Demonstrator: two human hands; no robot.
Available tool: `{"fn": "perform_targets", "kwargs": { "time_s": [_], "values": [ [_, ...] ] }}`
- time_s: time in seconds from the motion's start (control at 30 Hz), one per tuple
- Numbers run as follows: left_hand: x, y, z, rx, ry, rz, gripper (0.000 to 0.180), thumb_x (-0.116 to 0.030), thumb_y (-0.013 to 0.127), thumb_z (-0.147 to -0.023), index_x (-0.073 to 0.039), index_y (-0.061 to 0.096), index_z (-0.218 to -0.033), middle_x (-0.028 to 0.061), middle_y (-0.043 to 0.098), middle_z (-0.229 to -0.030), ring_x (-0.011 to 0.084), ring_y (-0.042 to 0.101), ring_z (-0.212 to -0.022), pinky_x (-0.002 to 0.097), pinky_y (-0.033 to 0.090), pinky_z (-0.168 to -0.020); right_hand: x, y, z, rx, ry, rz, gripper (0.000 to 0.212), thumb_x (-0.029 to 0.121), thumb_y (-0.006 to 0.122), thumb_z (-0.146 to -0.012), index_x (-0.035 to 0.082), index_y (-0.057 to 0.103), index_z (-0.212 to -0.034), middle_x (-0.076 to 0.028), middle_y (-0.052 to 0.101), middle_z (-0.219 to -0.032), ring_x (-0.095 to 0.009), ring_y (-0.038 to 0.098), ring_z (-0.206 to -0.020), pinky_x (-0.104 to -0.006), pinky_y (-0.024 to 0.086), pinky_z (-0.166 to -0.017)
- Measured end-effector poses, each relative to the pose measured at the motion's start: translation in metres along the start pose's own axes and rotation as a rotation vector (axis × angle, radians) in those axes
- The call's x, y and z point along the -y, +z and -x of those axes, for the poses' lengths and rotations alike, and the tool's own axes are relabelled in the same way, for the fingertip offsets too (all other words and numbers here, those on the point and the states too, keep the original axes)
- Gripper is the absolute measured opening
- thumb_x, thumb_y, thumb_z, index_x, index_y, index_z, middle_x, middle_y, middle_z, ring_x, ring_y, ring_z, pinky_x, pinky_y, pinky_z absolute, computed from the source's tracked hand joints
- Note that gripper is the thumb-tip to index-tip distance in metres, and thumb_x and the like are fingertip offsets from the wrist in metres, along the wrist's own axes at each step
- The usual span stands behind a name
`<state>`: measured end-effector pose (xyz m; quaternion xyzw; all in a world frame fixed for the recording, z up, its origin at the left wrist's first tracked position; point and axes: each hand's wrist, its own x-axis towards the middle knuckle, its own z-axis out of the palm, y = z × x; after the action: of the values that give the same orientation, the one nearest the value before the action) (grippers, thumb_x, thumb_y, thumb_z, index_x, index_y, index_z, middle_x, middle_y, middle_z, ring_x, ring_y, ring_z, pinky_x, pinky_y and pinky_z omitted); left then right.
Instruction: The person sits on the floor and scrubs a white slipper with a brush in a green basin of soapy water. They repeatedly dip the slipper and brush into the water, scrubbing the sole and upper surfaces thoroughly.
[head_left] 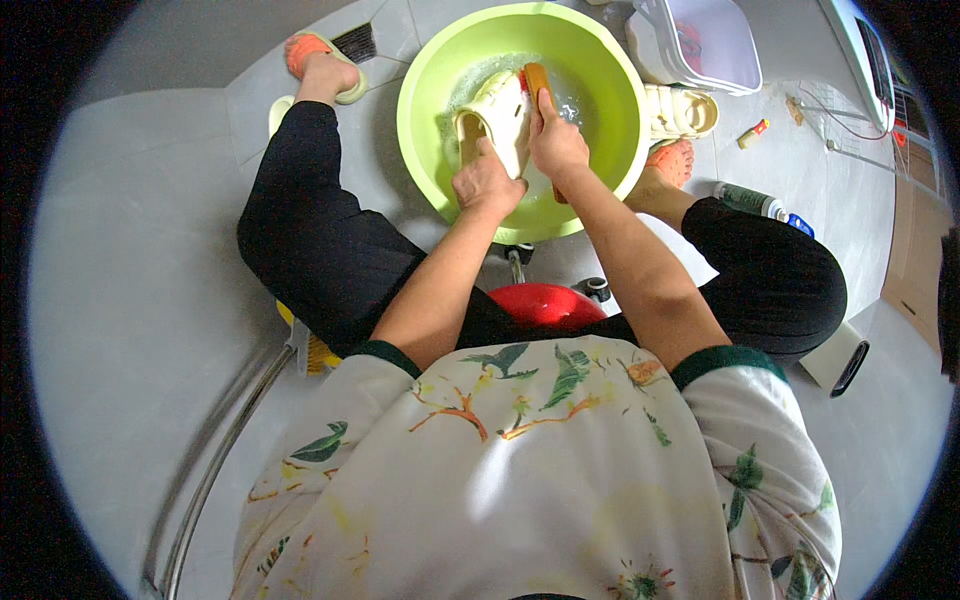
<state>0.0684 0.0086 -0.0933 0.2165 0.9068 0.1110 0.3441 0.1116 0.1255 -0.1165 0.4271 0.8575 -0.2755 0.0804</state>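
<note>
A cream clog [512, 115] is held tilted over a lime-green basin [424, 120] with soapy water in it. My left hand [488, 183] is closed around the clog's near end. My right hand [557, 145] grips a brush with an orange-brown back [537, 76], fingers wrapped over its middle. The brush lies against the clog's right side, with a bit of red showing at its far end. Its bristles are mostly hidden.
A cream shoe [683, 112] and a whitish tub [728, 50] stand right of the basin. Farther right lie a small yellow-and-red tube [753, 133] and a dark green bottle [748, 200]. A red stool seat [548, 305] is beneath me. At left are a floor drain [355, 42] and a metal pole [235, 425].
</note>
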Motion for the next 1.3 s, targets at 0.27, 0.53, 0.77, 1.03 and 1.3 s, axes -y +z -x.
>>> {"fn": "perform_targets", "kwargs": {
  "time_s": [0.27,0.53,0.77,1.03,1.3],
  "values": [
    [0.01,0.008,-0.001,-0.037,-0.07,-0.03,0.062,-0.029,0.075,-0.072,-0.002,0.039,-0.115,0.022,0.066,-0.092,0.0345,0.066,-0.088,0.0427,0.05,-0.078,-0.005,0.014,0.074,0.041,-0.106,-0.062,0.052,0.034,0.046,-0.095,0.025,0.034,-0.144,-0.026,0.065,-0.078,-0.046,0.064,-0.069,-0.0552,0.051,-0.069],
    [0.008,-0.002,-0.003,-0.012,-0.122,0.027,0.07,-0.032,0.074,-0.073,0.0,0.036,-0.122,0.0208,0.066,-0.099,0.0343,0.066,-0.09,0.0421,0.05,-0.083,0.001,0.017,0.036,0.065,-0.115,-0.001,0.058,0.034,0.043,-0.094,0.025,0.023,-0.148,-0.025,0.065,-0.073,-0.043,0.065,-0.065,-0.054,0.053,-0.063],
    [0.004,-0.005,0.0,-0.008,-0.09,0.015,0.064,-0.028,0.074,-0.072,-0.002,0.036,-0.117,0.0212,0.066,-0.096,0.0346,0.066,-0.089,0.0421,0.05,-0.084,0.003,0.013,0.019,0.052,-0.085,0.034,0.055,0.037,0.04,-0.095,0.025,0.025,-0.147,-0.024,0.066,-0.077,-0.043,0.065,-0.068,-0.0535,0.054,-0.065],
    [0.01,0.001,-0.003,0.033,-0.127,-0.012,0.072,-0.032,0.076,-0.07,0.0,0.035,-0.119,0.0207,0.066,-0.098,0.0345,0.066,-0.091,0.0413,0.05,-0.083,-0.015,0.018,0.077,0.085,-0.09,-0.046,0.057,0.035,0.04,-0.096,0.027,0.02,-0.148,-0.027,0.064,-0.074,-0.044,0.065,-0.068,-0.055,0.053,-0.066],
    [-0.003,-0.002,-0.001,0.039,-0.106,-0.022,0.074,-0.034,0.077,-0.068,-0.002,0.036,-0.119,0.0205,0.065,-0.101,0.0355,0.065,-0.093,0.0433,0.049,-0.084,0.005,-0.003,-0.054,0.115,0.13,-0.005,0.055,0.035,0.041,-0.094,0.022,0.028,-0.146,-0.024,0.064,-0.107,-0.037,0.063,-0.101,-0.0475,0.049,-0.089]
  ]
}}
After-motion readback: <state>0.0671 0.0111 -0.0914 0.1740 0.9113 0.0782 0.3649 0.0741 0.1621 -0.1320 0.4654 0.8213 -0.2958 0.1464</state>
